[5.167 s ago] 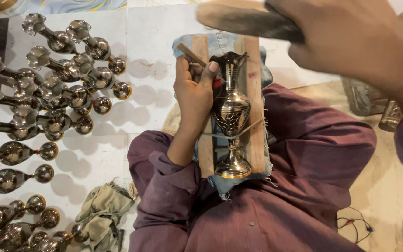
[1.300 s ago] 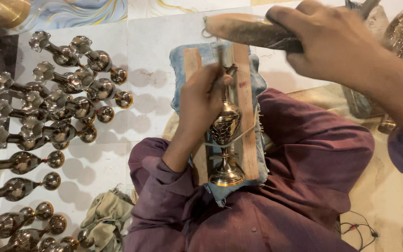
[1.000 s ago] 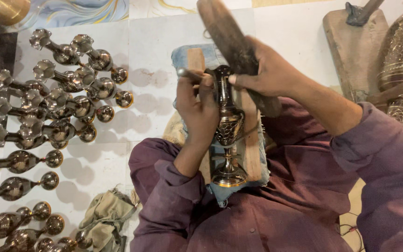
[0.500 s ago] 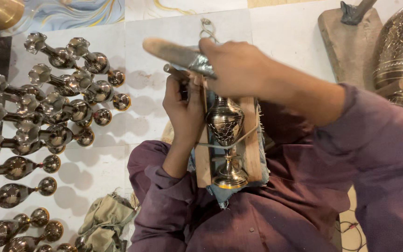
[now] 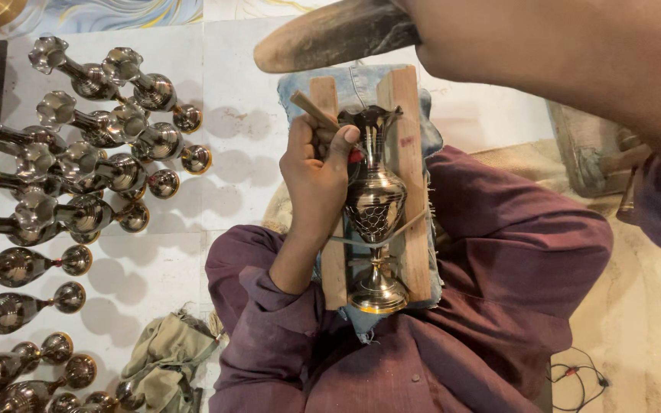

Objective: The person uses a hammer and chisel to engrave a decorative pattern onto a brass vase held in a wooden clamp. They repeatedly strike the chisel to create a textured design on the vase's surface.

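Brass vase [image 5: 375, 200] lies lengthwise between two wooden slats [image 5: 407, 176] on the lap, mouth pointing away. Left hand [image 5: 317, 170], its grip clenched on a chisel [image 5: 311, 108], touches the neck; right hand [image 5: 499, 38] grasps a mallet [image 5: 330, 37] above.

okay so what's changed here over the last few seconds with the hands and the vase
The right hand has swung the wooden mallet down toward the vase and back up again. The left hand stays at the vase's neck with the thin tool. The vase remains between the wooden blocks.
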